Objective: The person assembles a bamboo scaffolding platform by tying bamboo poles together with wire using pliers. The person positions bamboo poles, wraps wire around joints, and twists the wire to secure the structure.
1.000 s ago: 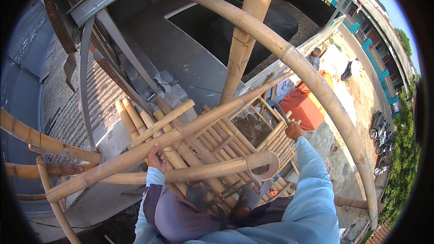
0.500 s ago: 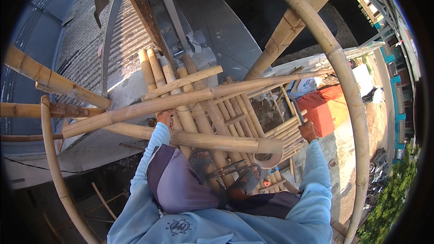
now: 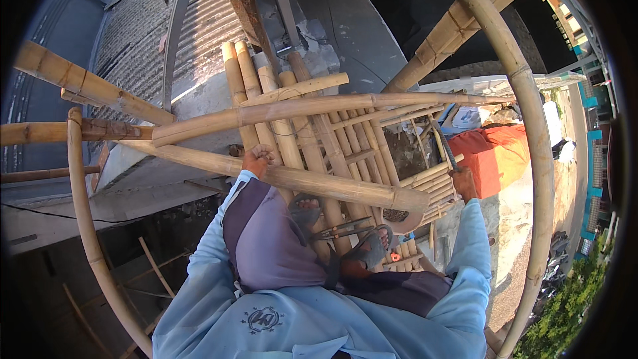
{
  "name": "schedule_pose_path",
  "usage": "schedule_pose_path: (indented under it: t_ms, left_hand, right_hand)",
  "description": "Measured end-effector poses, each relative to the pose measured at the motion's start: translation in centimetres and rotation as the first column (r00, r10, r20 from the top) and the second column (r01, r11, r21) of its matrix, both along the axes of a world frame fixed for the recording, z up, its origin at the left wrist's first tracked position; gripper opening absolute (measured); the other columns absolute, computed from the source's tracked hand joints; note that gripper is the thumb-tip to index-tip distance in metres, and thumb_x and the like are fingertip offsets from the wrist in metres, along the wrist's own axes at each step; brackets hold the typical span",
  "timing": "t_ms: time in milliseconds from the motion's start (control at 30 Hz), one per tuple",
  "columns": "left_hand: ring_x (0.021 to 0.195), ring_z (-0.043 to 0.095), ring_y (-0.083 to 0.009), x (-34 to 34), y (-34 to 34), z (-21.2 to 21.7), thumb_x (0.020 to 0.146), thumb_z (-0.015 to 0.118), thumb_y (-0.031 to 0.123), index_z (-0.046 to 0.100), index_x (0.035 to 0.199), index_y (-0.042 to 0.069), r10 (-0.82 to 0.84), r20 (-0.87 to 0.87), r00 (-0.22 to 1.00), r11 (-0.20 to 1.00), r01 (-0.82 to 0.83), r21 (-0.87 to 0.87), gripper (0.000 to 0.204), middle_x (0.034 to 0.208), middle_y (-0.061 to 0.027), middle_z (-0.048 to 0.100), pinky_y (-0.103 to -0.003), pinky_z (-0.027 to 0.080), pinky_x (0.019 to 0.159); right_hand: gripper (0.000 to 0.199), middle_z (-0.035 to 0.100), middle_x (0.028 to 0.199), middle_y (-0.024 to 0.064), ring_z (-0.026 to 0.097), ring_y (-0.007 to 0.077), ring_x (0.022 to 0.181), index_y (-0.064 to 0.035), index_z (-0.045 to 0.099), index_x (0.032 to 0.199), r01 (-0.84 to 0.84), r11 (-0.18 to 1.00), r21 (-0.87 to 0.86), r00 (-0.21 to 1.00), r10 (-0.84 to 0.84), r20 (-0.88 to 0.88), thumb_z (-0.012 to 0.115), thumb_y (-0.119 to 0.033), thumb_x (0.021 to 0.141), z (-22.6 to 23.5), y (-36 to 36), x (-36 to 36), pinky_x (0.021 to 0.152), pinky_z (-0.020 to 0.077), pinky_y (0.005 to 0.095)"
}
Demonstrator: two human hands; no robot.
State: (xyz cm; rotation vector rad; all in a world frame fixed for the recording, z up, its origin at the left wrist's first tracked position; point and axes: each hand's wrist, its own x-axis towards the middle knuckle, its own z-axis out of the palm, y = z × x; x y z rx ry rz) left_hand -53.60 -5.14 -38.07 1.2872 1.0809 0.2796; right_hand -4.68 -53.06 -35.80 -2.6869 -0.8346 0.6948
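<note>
Gripping dark, slim, curved tool (image 3: pixel 448 149) in right hand (image 3: pixel 464 185), near narrow tan bamboo slats (image 3: pixel 433 185), just beside bright orange-red cover (image 3: pixel 488 163). Bending left hand (image 3: pixel 258 159) into loose curl at thick, round bamboo pole (image 3: pixel 319 186); cannot tell whether grasping it. Just beyond, long tapering bamboo pole (image 3: pixel 299 108) crosswise over slatted bamboo platform (image 3: pixel 309 149). Farther left, grey corrugated roofing (image 3: pixel 206 33).

left hand (image 3: pixel 260 157) half-curled, right hand (image 3: pixel 464 183) clenched, arms (image 3: pixel 469 233) apart
</note>
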Motion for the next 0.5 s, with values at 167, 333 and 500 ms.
schedule_pose_path:
  t_ms: [167, 333, 500]
  left_hand:
    - [0.072, 0.066, -0.0157, -2.3, 0.8, -3.2, 0.086, 0.044, -0.009, 0.068, 0.114, 0.000, 0.082, 0.007, 0.997, 0.995, -0.082, 0.052, 0.039, 0.087, -0.0081, 0.068, -0.028, 0.051, 0.060]
    - [0.069, 0.061, -0.0154, -2.5, 0.6, -3.6, 0.079, 0.040, -0.011, 0.070, 0.108, -0.005, 0.217, -0.040, 0.975, 0.963, -0.207, 0.174, 0.042, 0.081, -0.0087, 0.067, -0.028, 0.050, 0.062]
    - [0.068, 0.065, -0.0192, -0.3, 1.7, -3.5, 0.087, 0.054, -0.008, 0.067, 0.113, -0.004, 0.326, 0.074, 0.942, 0.942, -0.331, 0.063, 0.030, 0.088, -0.0114, 0.069, -0.030, 0.051, 0.058]
  right_hand:
    - [0.032, 0.070, 0.091, 0.0282, 0.066, 0.0456, 0.089, 0.0051, 0.074, 0.090, 0.002, 1.000, 0.014, 1.000, -0.001, -0.011, 0.067, -0.026, 0.091, -1.7, 0.4, 0.7, 0.085, 0.0510, 0.0506]
    - [0.033, 0.069, 0.083, 0.0279, 0.066, 0.0428, 0.092, 0.0063, 0.073, 0.087, 0.002, 0.994, -0.106, 0.998, 0.004, 0.058, 0.068, -0.026, 0.090, -1.9, 0.8, 0.5, 0.086, 0.0503, 0.0505]
    - [0.035, 0.064, 0.067, 0.0264, 0.066, 0.0366, 0.067, 0.0111, 0.068, 0.075, 0.285, 0.951, 0.117, 0.953, -0.267, -0.143, 0.071, -0.022, 0.084, -3.0, -2.7, 1.4, 0.071, 0.0470, 0.0505]
